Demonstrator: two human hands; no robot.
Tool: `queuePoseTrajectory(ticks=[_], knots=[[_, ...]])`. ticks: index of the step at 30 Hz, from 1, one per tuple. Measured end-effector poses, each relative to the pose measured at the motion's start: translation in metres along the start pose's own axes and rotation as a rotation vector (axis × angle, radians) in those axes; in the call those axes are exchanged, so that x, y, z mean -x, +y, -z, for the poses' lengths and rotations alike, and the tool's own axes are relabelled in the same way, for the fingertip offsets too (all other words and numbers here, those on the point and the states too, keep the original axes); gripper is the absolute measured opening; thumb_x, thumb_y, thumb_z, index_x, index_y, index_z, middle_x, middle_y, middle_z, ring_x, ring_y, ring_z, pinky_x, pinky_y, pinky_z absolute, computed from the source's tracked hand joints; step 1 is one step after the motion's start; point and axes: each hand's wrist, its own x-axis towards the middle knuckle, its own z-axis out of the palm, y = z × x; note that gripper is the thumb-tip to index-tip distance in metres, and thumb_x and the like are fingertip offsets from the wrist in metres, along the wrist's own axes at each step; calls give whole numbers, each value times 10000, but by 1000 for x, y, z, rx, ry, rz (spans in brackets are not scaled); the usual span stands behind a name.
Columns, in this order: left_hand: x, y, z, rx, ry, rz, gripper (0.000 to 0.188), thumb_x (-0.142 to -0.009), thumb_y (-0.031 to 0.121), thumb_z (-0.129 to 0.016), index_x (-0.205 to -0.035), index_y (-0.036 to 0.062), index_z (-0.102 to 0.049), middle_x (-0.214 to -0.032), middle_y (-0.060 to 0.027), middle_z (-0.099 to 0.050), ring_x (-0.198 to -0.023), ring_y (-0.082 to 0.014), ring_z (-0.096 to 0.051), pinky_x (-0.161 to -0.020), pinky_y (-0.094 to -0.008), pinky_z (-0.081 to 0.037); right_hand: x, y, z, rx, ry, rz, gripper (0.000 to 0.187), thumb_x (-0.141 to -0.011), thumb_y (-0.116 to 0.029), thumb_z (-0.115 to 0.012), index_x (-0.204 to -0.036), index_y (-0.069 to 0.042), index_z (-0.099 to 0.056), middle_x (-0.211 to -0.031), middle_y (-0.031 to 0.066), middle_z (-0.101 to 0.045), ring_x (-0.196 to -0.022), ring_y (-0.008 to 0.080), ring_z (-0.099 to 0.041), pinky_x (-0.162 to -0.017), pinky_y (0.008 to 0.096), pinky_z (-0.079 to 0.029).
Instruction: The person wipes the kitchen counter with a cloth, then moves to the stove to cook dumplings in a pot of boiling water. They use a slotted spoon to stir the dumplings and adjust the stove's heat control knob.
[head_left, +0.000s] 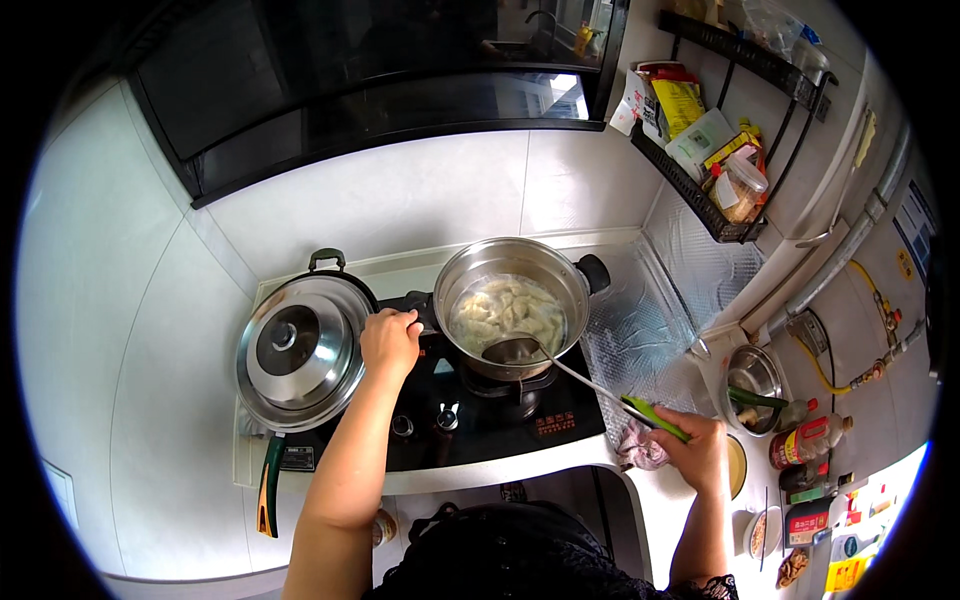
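Observation:
A steel pot stands on the right burner of the black gas stove. Pale dumplings sit in its cloudy water. My left hand is closed at the pot's left black handle, its fingers partly hidden by the hand itself. My right hand grips the green handle of a steel ladle. The ladle's bowl dips into the near side of the pot, among the dumplings. Left of the pot, a wide pan wears a domed steel lid.
Foil sheeting covers the counter right of the stove, with a pink cloth below it. Farther right are a steel bowl with a green vegetable and several bottles. A black rack holds packets; a dark range hood hangs behind.

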Motion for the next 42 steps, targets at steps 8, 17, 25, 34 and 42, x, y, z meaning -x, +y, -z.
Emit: queuePoseTrajectory(ticks=[8,17,25,34,42], knots=[[-1,2,1,-39,-5,-9,187,-789,176,-721,-967,125,-746,-933,-74,-684,-893,-308,-619,-754,-429,-518,-49,-56,43,463,-109,413,267,-731,-197,-746,-993,-153,-730,-827,80,-683,-753,288,-658,-626,377,-512],[-1,2,1,-43,-19,22,184,-789,184,-726,-968,145,-748,-933,-68,-684,-888,-308,-622,-744,-430,-524,-84,-90,5,945,-165,788,201,-705,-68,-649,-896,-130,-663,-734,39,-609,-703,222,-657,-575,326,-519],[-1,3,1,-34,-22,34,193,-793,182,-722,-981,143,-746,-921,-63,-685,-885,-300,-625,-749,-426,-526,-91,-62,-26,818,-85,846,225,-722,-86,-638,-943,-120,-648,-724,37,-562,-657,209,-634,-527,320,-507],[-1,4,2,-62,-25,18,199,-794,188,-723,-987,144,-746,-925,-72,-685,-888,-300,-627,-753,-423,-528,-93,-24,-63,761,-40,704,263,-773,-86,-630,-1035,-101,-615,-752,59,-575,-616,225,-636,-506,333,-512],[-4,4,1,-77,-34,19,192,-797,189,-722,-981,145,-747,-931,-78,-680,-889,-301,-626,-755,-419,-528,-99,-4,-77,640,80,708,321,-813,-146,-654,-1127,-104,-599,-803,67,-602,-627,246,-648,-520,357,-529]])
